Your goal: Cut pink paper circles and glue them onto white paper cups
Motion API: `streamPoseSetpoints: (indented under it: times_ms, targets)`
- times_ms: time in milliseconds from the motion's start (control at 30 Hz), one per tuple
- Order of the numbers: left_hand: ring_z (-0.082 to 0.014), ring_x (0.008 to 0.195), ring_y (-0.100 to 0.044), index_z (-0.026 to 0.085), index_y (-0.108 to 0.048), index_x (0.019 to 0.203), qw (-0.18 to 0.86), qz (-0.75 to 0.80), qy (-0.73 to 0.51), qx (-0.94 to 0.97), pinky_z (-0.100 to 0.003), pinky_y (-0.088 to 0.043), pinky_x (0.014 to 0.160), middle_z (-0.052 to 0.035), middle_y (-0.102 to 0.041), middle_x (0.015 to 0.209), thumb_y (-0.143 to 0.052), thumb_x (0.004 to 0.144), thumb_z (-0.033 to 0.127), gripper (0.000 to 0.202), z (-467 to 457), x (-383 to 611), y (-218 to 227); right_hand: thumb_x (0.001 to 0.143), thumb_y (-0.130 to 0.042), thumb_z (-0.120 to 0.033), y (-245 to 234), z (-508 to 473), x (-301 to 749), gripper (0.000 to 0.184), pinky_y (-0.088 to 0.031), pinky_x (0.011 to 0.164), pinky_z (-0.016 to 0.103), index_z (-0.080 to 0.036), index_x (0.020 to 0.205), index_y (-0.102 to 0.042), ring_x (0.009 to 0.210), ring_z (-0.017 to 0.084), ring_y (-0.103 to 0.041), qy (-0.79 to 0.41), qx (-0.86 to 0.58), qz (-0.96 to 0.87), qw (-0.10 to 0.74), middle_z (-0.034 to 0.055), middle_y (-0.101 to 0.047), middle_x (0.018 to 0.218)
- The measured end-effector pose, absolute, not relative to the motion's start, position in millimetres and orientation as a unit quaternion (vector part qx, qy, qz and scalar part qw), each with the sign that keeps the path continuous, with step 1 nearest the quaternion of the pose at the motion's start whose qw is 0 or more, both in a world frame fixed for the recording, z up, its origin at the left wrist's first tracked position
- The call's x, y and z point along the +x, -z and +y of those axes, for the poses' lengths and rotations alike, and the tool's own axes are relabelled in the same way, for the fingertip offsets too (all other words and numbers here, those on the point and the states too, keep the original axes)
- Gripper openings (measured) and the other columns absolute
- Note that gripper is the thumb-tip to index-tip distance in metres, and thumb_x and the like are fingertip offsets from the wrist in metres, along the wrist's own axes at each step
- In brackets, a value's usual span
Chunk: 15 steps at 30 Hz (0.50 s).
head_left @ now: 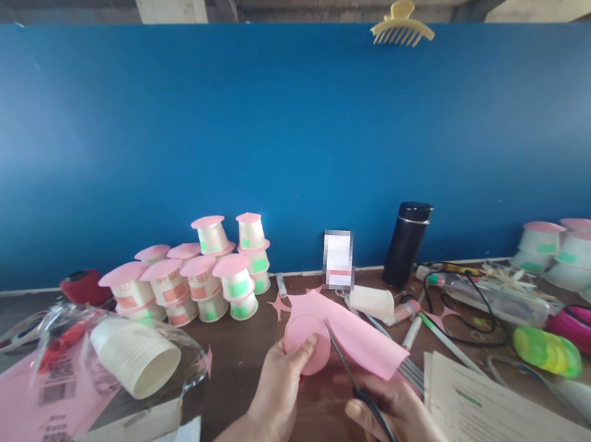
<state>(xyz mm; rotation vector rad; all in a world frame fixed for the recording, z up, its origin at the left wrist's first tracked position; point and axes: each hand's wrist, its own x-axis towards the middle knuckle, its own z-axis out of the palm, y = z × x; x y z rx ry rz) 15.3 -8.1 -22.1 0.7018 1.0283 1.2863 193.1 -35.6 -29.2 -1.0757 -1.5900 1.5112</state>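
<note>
1. Free strip of table (234, 367), lower center, between nested cups (131, 358) and left hand (278, 380); passable.
2. Pink-topped cups (236, 286) block left of center.
3. Blue partition (301, 134) closes off back.
4. Right: bottle (404, 248), printed sheets (508, 421) crowd the way.
5. Air above cups open.

The left hand (283, 380) and right hand (399, 407) are bare, each thumb (302, 356) ending in a short nail; both wrists (263, 426) are uncovered too, out to the near edge

A black flask (407, 244) stands near a probable phone (338, 259).
</note>
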Motion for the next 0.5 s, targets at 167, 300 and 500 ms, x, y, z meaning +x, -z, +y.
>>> streamPoseSetpoints:
  times_ms: [167,300,500]
  targets:
    - [-0.0278,0.081,-0.067,0.01,-0.072,0.09,0.628,0.448,-0.556,0.309,-0.035,-0.051,0.075,-0.0136,-0.074,0.084,-0.081,0.059,0.048,0.05,-8.3,15.0,20.7,0.079,-0.071,-0.039,32.2,-35.4,193.8,0.035,-0.022,0.044,0.02,-0.014,0.102,-0.068,0.05,0.007,-0.031,-0.585,-0.409,-0.613,0.339,-0.0076,-0.036,0.058]
    - [-0.0287,0.083,-0.067,0.009,-0.072,0.093,0.631,0.439,-0.564,0.3,-0.036,-0.051,0.076,-0.0146,-0.074,0.086,-0.082,0.057,0.048,0.054,-8.6,14.8,18.9,0.08,-0.069,-0.044,34.7,-35.2,194.3,0.04,-0.02,0.042,0.02,-0.013,0.105,-0.066,0.047,0.007,-0.03,-0.574,-0.435,-0.613,0.326,-0.0083,-0.036,0.054]
    - [-0.0266,0.081,-0.067,0.01,-0.072,0.095,0.633,0.427,-0.571,0.303,-0.035,-0.051,0.075,-0.0138,-0.073,0.087,-0.08,0.062,0.045,0.049,-8.3,14.2,19.7,0.076,-0.072,-0.046,28.6,-36.6,191.9,0.043,-0.023,0.044,0.02,-0.013,0.103,-0.067,0.049,0.007,-0.031,-0.587,-0.444,-0.592,0.327,-0.007,-0.04,0.057]
